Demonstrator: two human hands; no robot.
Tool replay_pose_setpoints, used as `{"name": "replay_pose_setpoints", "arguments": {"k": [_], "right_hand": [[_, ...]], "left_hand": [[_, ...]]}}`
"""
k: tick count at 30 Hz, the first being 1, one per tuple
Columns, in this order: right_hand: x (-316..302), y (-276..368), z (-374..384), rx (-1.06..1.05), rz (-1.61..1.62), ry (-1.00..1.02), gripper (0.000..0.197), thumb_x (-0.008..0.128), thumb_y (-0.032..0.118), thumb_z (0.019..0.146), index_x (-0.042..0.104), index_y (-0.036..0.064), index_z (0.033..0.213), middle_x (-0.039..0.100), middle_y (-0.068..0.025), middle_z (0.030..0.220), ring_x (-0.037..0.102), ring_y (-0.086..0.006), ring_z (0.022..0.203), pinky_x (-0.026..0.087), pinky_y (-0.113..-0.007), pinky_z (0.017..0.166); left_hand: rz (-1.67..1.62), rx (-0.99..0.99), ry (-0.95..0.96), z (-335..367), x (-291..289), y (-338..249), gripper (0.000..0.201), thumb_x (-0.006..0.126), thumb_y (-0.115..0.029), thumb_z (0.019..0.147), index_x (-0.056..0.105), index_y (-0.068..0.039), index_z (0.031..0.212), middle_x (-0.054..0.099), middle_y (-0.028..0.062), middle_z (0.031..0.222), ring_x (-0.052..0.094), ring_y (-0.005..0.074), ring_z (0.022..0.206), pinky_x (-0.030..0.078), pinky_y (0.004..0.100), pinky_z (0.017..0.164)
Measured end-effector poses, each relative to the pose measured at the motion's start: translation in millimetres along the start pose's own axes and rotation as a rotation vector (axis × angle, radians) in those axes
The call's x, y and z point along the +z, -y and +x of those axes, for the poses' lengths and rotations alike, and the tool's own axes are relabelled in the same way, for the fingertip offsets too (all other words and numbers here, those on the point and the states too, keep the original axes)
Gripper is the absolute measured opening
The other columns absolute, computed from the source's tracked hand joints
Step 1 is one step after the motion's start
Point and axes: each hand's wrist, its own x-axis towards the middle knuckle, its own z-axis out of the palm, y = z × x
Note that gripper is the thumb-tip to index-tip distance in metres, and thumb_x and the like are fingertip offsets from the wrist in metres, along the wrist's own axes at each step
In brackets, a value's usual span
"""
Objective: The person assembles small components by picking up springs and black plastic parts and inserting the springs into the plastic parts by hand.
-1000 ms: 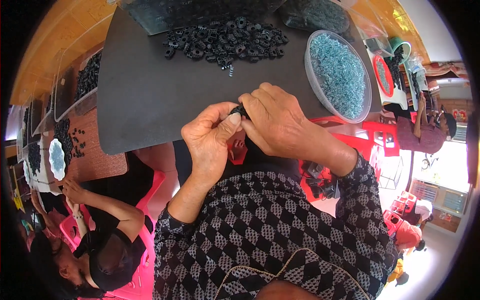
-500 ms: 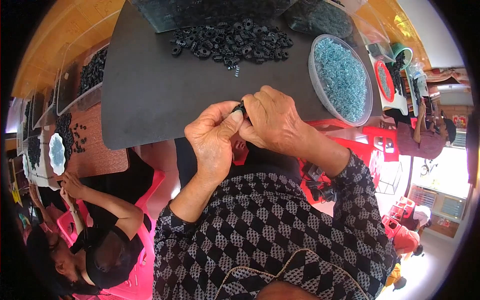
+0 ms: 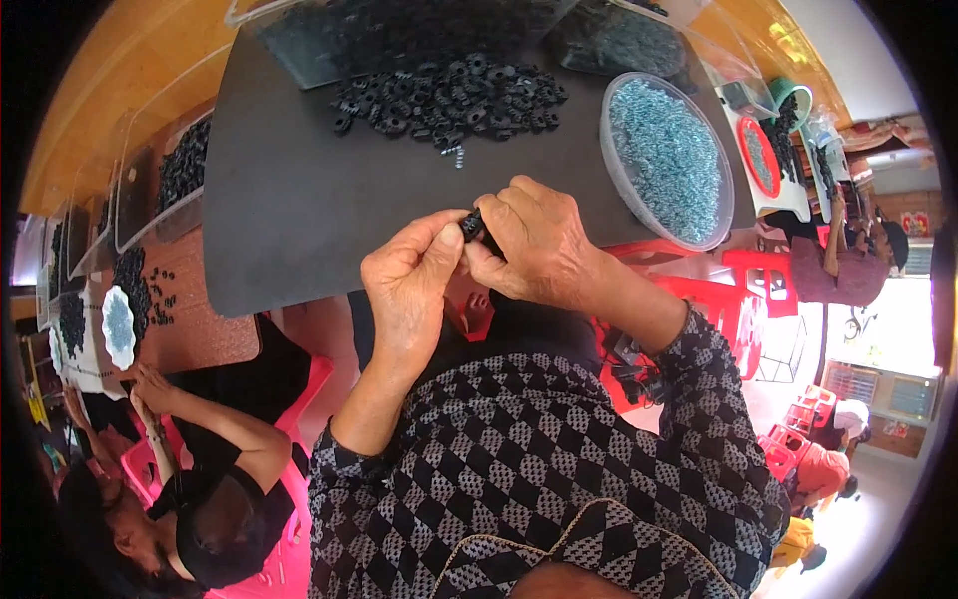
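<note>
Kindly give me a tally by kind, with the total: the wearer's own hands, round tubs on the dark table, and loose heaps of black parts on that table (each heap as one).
Own hands (left hand, right hand): 2
Round tub: 1
Loose heap: 1
Total: 4
Not counted: the held black part.

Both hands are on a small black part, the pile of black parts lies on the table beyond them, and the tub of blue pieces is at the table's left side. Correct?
Not quite: the head view shows the tub of blue pieces at the right side of the table. The rest stands: left hand and right hand on a black part, the pile beyond them.
</note>
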Motion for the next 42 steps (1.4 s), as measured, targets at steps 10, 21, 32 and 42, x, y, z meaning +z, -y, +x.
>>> {"name": "replay_pose_setpoints", "arguments": {"k": [10,21,32,42], "right_hand": [[-87,-89,11,0.422,-0.348,-0.083,0.025,0.067,0.026,0.072,0.056,0.0041,0.076,0.056,-0.0151,0.07,0.056,-0.0314,0.066,0.045,-0.042,0.057],[-127,-182,82,0.593,-0.576,-0.091,0.033,0.057,0.026,0.076,0.058,-0.0047,0.087,0.06,-0.028,0.076,0.062,-0.0389,0.072,0.047,-0.044,0.064],[-132,-199,103,0.658,-0.407,0.106,0.027,0.06,0.017,0.071,0.059,-0.0085,0.076,0.054,-0.0229,0.059,0.056,-0.0276,0.054,0.045,-0.039,0.052],[-121,-132,68,0.496,-0.478,-0.271,0.032,0.056,0.021,0.082,0.06,-0.0076,0.097,0.064,-0.0235,0.084,0.063,-0.0322,0.078,0.048,-0.039,0.069]], "left_hand": [[-0.18,0.481,0.379,-15,17,-85,0.014,0.053,-0.006,0.082,0.06,0.006,0.08,0.063,0.0197,0.071,0.054,0.0201,0.051,0.044,0.0285,0.049],[-0.361,0.475,0.495,-74,-3,-113,0.026,0.051,-0.019,0.085,0.055,0.002,0.069,0.059,0.0141,0.064,0.049,0.0221,0.047,0.043,0.0333,0.048],[-0.511,0.39,0.398,-66,11,-123,0.038,0.045,-0.03,0.087,0.052,-0.002,0.064,0.06,0.0133,0.063,0.049,0.0236,0.05,0.043,0.0356,0.051],[-0.68,0.299,0.349,-75,14,-129,0.048,0.04,-0.041,0.09,0.049,-0.005,0.059,0.06,0.0125,0.063,0.049,0.025,0.052,0.042,0.0378,0.053]]}}
